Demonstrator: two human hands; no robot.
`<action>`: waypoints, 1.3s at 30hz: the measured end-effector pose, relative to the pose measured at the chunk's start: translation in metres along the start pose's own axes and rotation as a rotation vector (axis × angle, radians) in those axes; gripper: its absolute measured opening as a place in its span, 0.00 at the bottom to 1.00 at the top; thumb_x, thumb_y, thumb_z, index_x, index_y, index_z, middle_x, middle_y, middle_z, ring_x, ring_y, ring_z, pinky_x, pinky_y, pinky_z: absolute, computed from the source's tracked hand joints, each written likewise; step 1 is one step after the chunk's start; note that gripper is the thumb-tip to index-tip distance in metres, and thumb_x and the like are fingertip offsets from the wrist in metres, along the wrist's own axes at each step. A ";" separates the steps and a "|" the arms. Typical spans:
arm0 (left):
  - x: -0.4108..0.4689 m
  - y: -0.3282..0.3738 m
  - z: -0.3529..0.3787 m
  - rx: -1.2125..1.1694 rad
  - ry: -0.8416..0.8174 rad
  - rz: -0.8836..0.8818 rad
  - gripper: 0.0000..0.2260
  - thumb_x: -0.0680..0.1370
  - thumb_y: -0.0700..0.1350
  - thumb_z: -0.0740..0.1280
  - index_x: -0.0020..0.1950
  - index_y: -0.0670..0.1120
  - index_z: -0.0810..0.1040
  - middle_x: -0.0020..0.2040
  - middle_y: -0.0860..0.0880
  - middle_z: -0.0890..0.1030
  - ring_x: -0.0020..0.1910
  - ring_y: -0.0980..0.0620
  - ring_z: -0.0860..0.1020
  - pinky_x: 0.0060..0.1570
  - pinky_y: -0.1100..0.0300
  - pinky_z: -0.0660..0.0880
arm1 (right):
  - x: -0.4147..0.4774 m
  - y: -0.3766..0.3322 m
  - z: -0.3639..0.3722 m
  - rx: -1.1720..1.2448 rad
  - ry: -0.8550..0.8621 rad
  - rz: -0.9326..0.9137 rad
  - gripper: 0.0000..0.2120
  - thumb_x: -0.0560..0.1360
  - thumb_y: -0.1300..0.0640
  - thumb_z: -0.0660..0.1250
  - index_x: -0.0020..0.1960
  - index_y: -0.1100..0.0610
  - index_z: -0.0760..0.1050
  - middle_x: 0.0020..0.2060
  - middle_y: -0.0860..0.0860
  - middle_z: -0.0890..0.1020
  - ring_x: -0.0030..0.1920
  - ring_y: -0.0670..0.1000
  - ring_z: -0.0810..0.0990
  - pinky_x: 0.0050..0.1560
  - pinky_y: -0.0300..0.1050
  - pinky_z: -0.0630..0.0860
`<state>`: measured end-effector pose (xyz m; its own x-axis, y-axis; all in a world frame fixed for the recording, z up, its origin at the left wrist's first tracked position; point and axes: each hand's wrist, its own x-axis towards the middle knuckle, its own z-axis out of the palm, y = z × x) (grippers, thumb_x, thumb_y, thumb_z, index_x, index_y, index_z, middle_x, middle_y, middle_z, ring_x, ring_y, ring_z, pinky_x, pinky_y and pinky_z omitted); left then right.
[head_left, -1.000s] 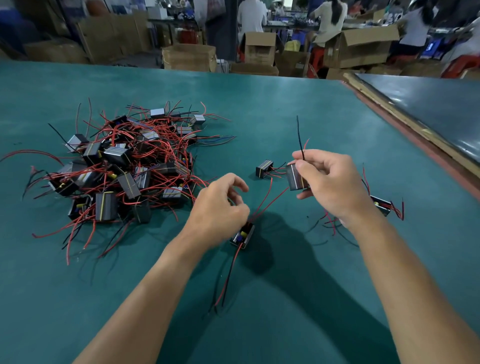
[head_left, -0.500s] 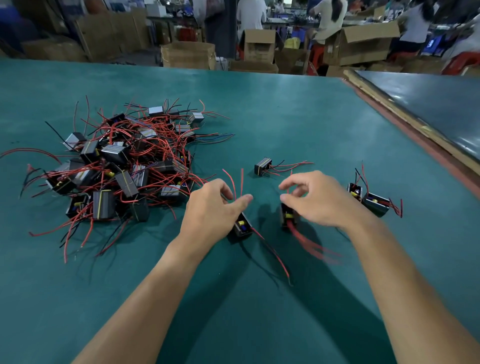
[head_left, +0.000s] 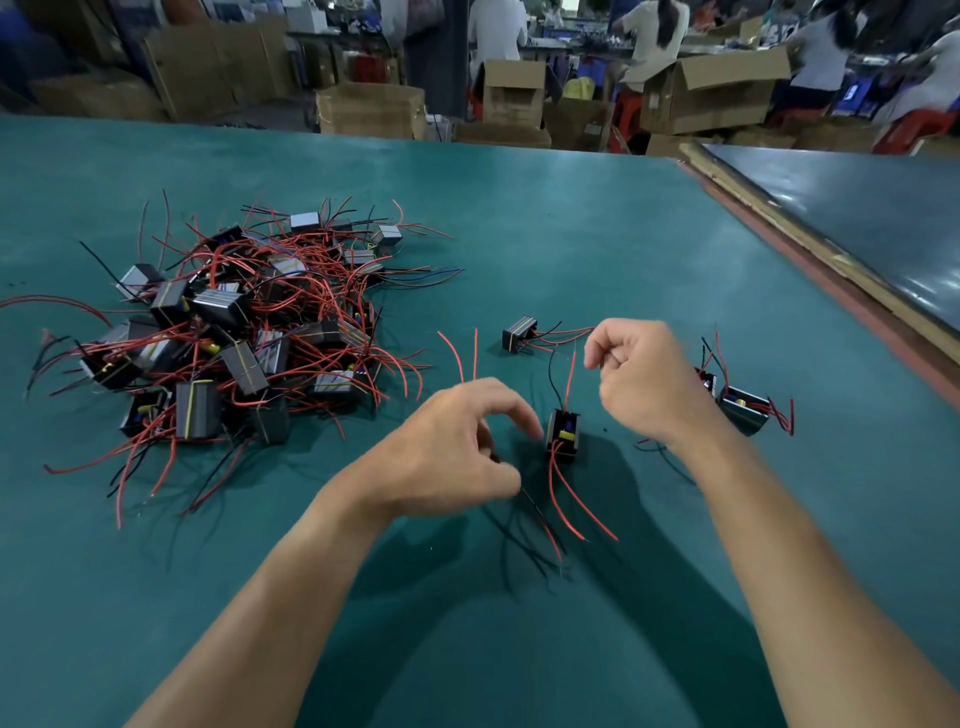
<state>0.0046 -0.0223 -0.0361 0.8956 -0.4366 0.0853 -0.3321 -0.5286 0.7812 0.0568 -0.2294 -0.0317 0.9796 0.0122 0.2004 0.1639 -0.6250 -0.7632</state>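
A: Which step was this?

B: Looked like lead tidying on small wired modules, one per hand. The left hand (head_left: 447, 457) was curled round a held module (head_left: 492, 457), mostly hidden under the palm. Its red leads (head_left: 457, 358) poked up behind the knuckles.

A: And the right hand?

B: The right hand (head_left: 644, 384) hung above the table (head_left: 571, 234) with its fingers curled in toward the thumb, just beside the red lead rising from the upright module (head_left: 562, 434). I couldn't tell whether it was pinching that lead.

A: Where was that module?

B: It stood on the table between the two hands, with neither palm on it.

A: Next move?

B: Probably a fine fingertip pinch on one thin lead. The body should stay steady while that happens, because it looked easy to tip.

A: Any containers?

B: None on the table. The pile (head_left: 223, 338) lay loose at the left, the lone module (head_left: 519, 335) sat beyond the hands, and the pair of modules (head_left: 740, 410) was past the right wrist. The cardboard boxes (head_left: 717, 88) stood open at the back, and their contents weren't visible.
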 end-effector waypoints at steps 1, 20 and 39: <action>-0.001 0.000 0.000 0.026 -0.052 0.007 0.13 0.63 0.41 0.67 0.45 0.53 0.81 0.33 0.61 0.77 0.26 0.59 0.71 0.29 0.69 0.67 | 0.001 0.002 0.002 -0.054 -0.050 0.058 0.17 0.68 0.72 0.57 0.38 0.51 0.72 0.27 0.49 0.76 0.27 0.49 0.69 0.31 0.43 0.66; 0.009 -0.018 -0.006 0.156 0.393 -0.285 0.06 0.73 0.50 0.73 0.36 0.54 0.83 0.30 0.57 0.82 0.27 0.57 0.77 0.30 0.64 0.71 | -0.006 0.001 -0.017 -0.081 -0.368 0.029 0.08 0.77 0.64 0.67 0.48 0.51 0.80 0.35 0.46 0.86 0.30 0.48 0.72 0.37 0.39 0.71; 0.007 -0.010 0.001 0.317 0.509 -0.213 0.12 0.68 0.34 0.66 0.36 0.52 0.75 0.33 0.57 0.77 0.30 0.59 0.71 0.31 0.64 0.62 | -0.011 -0.014 0.003 -0.050 -0.052 -0.167 0.06 0.72 0.59 0.73 0.43 0.48 0.82 0.35 0.38 0.83 0.34 0.42 0.79 0.38 0.31 0.74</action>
<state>0.0136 -0.0206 -0.0439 0.9542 0.0612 0.2928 -0.1332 -0.7894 0.5993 0.0435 -0.2183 -0.0248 0.9442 0.1591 0.2886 0.3203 -0.6486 -0.6904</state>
